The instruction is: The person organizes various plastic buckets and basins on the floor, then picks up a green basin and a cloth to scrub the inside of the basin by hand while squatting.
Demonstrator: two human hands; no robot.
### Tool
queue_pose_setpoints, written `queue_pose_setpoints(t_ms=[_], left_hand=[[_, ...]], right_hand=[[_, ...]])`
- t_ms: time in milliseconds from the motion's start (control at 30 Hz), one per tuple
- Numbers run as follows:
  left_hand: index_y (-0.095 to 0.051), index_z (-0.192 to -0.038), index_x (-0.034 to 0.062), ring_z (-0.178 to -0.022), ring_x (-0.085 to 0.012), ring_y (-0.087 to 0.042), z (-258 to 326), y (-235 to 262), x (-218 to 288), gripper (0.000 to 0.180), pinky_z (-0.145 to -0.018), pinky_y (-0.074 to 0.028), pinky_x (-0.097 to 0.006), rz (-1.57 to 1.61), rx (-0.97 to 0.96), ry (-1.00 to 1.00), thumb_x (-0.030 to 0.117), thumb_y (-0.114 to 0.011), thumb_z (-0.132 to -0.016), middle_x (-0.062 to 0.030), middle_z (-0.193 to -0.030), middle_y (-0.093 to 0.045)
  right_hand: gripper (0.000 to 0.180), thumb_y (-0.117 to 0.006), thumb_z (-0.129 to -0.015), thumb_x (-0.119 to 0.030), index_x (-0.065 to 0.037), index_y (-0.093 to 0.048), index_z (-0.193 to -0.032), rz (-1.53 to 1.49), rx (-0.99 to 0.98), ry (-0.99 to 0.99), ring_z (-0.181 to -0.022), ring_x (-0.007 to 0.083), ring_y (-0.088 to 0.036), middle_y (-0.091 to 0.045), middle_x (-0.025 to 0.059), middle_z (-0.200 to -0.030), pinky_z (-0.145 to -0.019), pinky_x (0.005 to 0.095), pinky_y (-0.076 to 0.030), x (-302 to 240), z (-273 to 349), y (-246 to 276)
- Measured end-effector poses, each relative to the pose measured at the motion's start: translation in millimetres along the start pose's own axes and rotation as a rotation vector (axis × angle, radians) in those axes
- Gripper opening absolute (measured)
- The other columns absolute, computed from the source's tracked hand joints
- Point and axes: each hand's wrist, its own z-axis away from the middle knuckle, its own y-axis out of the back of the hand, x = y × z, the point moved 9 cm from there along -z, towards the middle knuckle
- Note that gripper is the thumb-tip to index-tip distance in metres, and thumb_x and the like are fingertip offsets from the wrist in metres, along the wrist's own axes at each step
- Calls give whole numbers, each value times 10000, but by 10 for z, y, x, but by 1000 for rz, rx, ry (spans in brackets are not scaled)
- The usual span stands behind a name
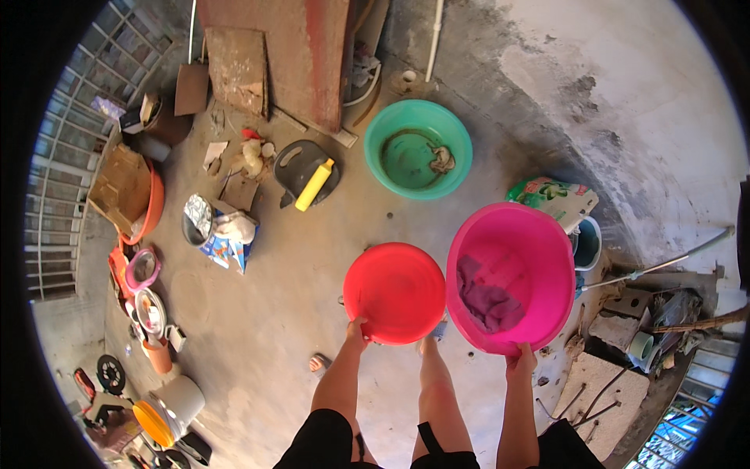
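The left hand's (358,332) fingers close on the near rim of a red basin (394,289), the right hand's (522,359) on a pink tub (543,258) just right, containing crumpled cloth (488,301), with a green basin (406,160) farther off.

Fairly bright (rim curved, blackened).

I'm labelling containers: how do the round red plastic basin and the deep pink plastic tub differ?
The round red plastic basin looks smaller than the deep pink plastic tub.
The tub holds a crumpled purplish cloth; the basin shows none.
The left hand grips the basin, the right hand the tub.
Both are held by the rim.
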Motion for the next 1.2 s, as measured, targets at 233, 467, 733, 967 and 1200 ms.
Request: queue_pose_setpoints(t_ms=[233,467,733,967,1200], left_hand=[[-471,-1043,226,-1111,-295,-384,303,528,-423,419,-877,-296,-583,-19,-73,122,363,-592,-666,-30,-1210,-390],[-397,-1213,86,-904,-279,-572,788,976,-312,435,-741,-462,-413,-75,86,-25,250,-489,-821,-113,-1091,-512],[-401,-1173,1,-888,-312,-586,1324,1120,-400,413,-756,-486,-387,237,80,-114,202,-496,-825,-185,-1035,-550],[-396,-1163,-26,-910,-313,-578,1709,1270,-256,402,-777,-481,-377,370,99,-214,186,-485,-833,-196,-1049,-544],[-385,-1187,-23,-933,-305,-568,1685,1093,22,408,-804,-461,-368,396,75,-263,170,-470,-837,-196,-1069,-535]], right_hand=[[255,-543,-693,-4,-3,-521,-948,31,-194,-73,-686,157,-579,-571,47,-802,-520,273,-502,357,301,-585],[282,-578,-701,-27,-47,-519,-975,180,-605,-207,-734,169,-564,-565,44,-868,-604,310,-487,1270,671,-2182],[371,-645,-676,-74,-21,-519,-1021,614,-450,-91,-803,201,-556,-554,66,-942,-536,298,-532,2470,690,-3704],[425,-668,-634,-134,130,-518,-932,908,-427,107,-552,209,-588,-589,163,-738,-433,314,-485,3382,1024,-3770],[451,-625,-723,-133,-134,-472,-1147,1104,-1108,-385,-1029,186,-480,-517,42,-1139,-772,409,-455,4623,1357,-3565]])
